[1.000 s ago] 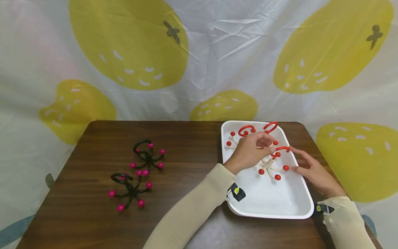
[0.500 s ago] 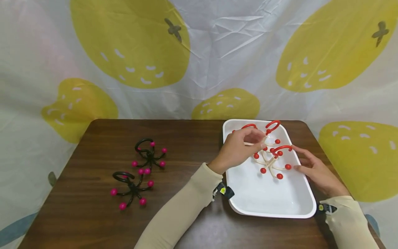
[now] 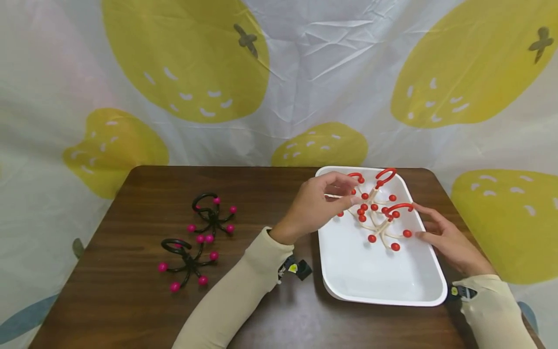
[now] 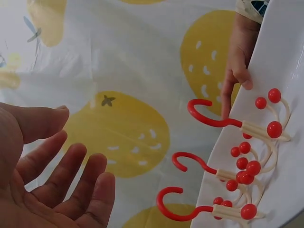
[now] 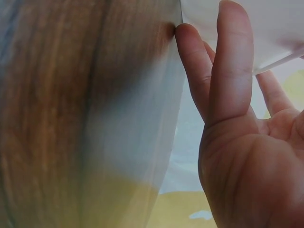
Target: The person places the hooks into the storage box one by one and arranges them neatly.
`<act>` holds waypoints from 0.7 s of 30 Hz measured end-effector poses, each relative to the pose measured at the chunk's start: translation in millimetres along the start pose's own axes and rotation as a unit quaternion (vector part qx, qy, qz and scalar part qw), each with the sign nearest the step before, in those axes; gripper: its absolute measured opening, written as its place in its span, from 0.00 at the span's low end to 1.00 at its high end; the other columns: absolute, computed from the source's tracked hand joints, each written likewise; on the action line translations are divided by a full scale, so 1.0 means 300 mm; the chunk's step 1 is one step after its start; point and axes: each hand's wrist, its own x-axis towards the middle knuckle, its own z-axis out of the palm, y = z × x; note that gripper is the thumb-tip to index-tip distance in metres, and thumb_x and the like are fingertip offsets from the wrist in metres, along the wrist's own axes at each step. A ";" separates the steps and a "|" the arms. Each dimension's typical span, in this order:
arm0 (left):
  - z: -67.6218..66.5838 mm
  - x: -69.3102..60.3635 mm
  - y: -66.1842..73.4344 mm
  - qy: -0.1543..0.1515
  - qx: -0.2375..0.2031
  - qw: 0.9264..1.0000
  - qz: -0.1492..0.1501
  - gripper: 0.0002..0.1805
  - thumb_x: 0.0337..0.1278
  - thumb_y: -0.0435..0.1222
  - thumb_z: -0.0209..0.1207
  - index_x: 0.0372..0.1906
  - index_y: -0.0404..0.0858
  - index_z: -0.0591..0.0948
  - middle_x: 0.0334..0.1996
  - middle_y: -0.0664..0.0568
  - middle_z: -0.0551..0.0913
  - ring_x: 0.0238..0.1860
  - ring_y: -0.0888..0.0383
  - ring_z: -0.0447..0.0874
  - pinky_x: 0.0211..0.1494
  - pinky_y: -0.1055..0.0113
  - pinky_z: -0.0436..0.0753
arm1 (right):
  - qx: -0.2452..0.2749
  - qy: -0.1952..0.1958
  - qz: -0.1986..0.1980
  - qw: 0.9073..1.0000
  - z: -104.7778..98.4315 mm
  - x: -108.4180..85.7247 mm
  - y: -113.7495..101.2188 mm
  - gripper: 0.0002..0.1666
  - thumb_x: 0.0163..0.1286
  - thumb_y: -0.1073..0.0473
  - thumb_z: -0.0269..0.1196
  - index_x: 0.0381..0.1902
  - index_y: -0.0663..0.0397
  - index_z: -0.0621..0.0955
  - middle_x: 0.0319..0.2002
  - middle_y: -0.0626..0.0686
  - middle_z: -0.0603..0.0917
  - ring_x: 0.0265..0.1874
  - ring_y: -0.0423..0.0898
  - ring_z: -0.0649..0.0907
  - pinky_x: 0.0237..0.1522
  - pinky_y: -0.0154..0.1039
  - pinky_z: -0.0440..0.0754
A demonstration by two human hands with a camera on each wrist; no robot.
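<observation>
Three hook hangers with red hooks, cream arms and red ball ends stand in a white tray (image 3: 375, 276). One red-and-cream hanger (image 3: 385, 223) is nearest the front, another (image 3: 377, 189) stands behind it, and the third is partly hidden by my left hand (image 3: 316, 203). That hand hovers over the tray's left side, fingers loosely bent around nothing; in the left wrist view the hand (image 4: 61, 180) is apart from the hangers. My right hand (image 3: 451, 242) touches the tray's right rim, thumb at the edge and fingers extended along the outside.
Two black hook hangers with pink ball ends, a front one (image 3: 189, 264) and a rear one (image 3: 212, 218), stand on the left of the brown wooden table (image 3: 117, 291). A fruit-print curtain (image 3: 296, 72) hangs behind the table.
My left hand has moved left, away from the front hanger and across the rear ones, uncovering more of them. My right hand stays at the tray rim. The view has shifted slightly.
</observation>
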 end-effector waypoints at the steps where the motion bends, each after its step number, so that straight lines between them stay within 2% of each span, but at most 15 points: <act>1: -0.009 -0.005 0.005 -0.001 0.001 1.000 0.002 0.14 0.65 0.33 0.71 0.54 0.39 0.87 0.49 0.50 0.90 0.47 0.62 0.89 0.46 0.71 0.90 | 0.000 -0.001 0.001 1.000 -0.001 0.001 0.001 0.47 0.80 0.55 0.61 0.87 0.39 0.51 0.70 0.79 0.68 0.55 0.60 0.85 0.46 0.47 0.92; 9: -0.097 -0.058 0.026 0.010 0.022 1.000 0.002 0.15 0.65 0.34 0.71 0.55 0.38 0.86 0.51 0.48 0.90 0.50 0.60 0.89 0.53 0.69 0.88 | 0.004 -0.005 0.005 1.000 0.000 0.002 0.004 0.47 0.81 0.54 0.61 0.87 0.39 0.50 0.71 0.79 0.68 0.55 0.59 0.86 0.46 0.47 0.92; 16: -0.176 -0.110 0.043 0.039 0.012 0.999 0.016 0.14 0.65 0.33 0.71 0.54 0.38 0.86 0.50 0.49 0.90 0.50 0.57 0.88 0.57 0.66 0.88 | 0.022 -0.008 0.006 1.000 -0.001 -0.002 0.013 0.47 0.81 0.54 0.61 0.87 0.37 0.50 0.71 0.80 0.67 0.50 0.47 0.88 0.45 0.44 0.92; 21: -0.225 -0.153 0.046 0.060 0.014 0.998 0.013 0.14 0.65 0.33 0.71 0.53 0.39 0.86 0.50 0.49 0.89 0.51 0.57 0.89 0.58 0.63 0.89 | 0.021 -0.009 0.002 1.000 -0.004 -0.008 0.020 0.47 0.81 0.55 0.61 0.87 0.37 0.50 0.72 0.81 0.66 0.49 0.46 0.88 0.44 0.45 0.92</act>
